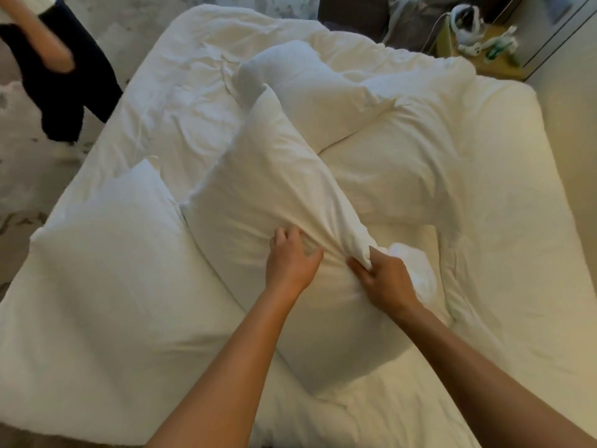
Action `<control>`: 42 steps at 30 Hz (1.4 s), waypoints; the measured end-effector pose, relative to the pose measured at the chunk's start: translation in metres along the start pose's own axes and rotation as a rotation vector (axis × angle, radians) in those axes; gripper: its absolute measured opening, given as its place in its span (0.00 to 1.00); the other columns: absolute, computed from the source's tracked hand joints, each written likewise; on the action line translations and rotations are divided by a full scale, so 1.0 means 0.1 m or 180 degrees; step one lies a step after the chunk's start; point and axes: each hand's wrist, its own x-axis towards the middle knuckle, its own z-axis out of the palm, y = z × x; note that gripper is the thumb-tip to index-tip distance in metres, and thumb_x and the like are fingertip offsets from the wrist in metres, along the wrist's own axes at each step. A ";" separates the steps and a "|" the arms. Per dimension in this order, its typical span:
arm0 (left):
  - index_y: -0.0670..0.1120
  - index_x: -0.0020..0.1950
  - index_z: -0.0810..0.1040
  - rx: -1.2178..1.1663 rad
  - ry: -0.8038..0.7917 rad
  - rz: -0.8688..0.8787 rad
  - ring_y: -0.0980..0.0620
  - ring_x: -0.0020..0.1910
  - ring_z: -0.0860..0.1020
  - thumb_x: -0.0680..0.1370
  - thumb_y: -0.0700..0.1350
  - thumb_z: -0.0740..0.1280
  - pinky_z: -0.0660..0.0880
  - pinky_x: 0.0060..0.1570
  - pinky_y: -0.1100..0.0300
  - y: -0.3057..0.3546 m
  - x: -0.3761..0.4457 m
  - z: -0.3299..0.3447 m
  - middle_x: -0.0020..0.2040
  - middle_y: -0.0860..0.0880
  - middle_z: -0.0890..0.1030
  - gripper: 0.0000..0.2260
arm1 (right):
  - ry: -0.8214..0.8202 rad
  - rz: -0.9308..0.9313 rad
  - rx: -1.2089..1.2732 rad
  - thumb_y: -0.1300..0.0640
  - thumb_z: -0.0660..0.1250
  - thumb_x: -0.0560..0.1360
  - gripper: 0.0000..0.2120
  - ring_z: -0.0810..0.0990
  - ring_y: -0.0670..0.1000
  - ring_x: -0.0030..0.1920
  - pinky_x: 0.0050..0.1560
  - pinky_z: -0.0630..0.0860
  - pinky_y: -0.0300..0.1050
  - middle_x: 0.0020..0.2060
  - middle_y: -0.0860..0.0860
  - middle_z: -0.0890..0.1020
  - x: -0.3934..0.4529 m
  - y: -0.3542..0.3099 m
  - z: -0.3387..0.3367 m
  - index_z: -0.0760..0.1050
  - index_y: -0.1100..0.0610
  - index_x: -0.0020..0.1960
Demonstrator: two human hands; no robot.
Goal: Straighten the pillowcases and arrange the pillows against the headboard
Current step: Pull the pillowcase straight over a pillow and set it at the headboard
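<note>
While the pillowcase corner [361, 250] is pinched by the right hand [384, 282], the pillow [268, 189] stretches away up-left. Its cloth is gripped beside that corner by the left hand [290, 260], fingers curled.

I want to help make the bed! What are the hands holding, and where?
The right hand pinches a bunched fold of the pillowcase on the middle pillow, near its edge. The left hand grips the fabric beside it.

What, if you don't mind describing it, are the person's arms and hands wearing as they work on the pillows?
Nothing that shows. The left hand and right hand are bare, with no gloves and no rings that can be made out. Both forearms are bare right down to the bottom edge of the picture, with no sleeve, watch or wristband in view.
</note>
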 end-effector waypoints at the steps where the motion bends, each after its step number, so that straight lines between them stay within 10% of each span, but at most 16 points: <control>1: 0.45 0.66 0.73 -0.0041 0.0059 0.0085 0.43 0.64 0.72 0.74 0.59 0.70 0.75 0.61 0.48 0.08 -0.09 -0.03 0.63 0.45 0.72 0.26 | 0.0110 -0.0074 -0.0014 0.43 0.68 0.80 0.19 0.79 0.55 0.34 0.38 0.78 0.56 0.33 0.52 0.81 -0.16 -0.04 -0.05 0.77 0.58 0.41; 19: 0.51 0.72 0.72 0.0339 -0.0782 0.1477 0.43 0.71 0.68 0.78 0.58 0.65 0.67 0.70 0.44 2.37 -1.46 1.19 0.70 0.45 0.72 0.23 | 0.1033 -0.0387 -0.1078 0.46 0.68 0.80 0.11 0.78 0.53 0.37 0.34 0.68 0.45 0.38 0.49 0.80 -2.15 1.40 -1.75 0.77 0.53 0.45; 33: 0.56 0.69 0.77 0.2672 -0.1520 0.2081 0.44 0.68 0.71 0.76 0.69 0.48 0.56 0.73 0.38 1.97 -2.15 2.46 0.66 0.48 0.76 0.30 | 0.0400 0.0279 -0.0029 0.35 0.69 0.71 0.17 0.78 0.49 0.42 0.34 0.70 0.46 0.38 0.43 0.78 -3.16 3.15 -1.54 0.73 0.47 0.46; 42: 0.56 0.69 0.77 0.2530 -0.1583 0.1918 0.45 0.68 0.71 0.80 0.65 0.56 0.61 0.74 0.43 1.95 -2.28 2.21 0.66 0.49 0.76 0.23 | 0.0201 0.0671 0.0961 0.25 0.71 0.66 0.44 0.76 0.51 0.66 0.65 0.76 0.51 0.69 0.48 0.75 -2.75 2.89 -1.68 0.69 0.48 0.73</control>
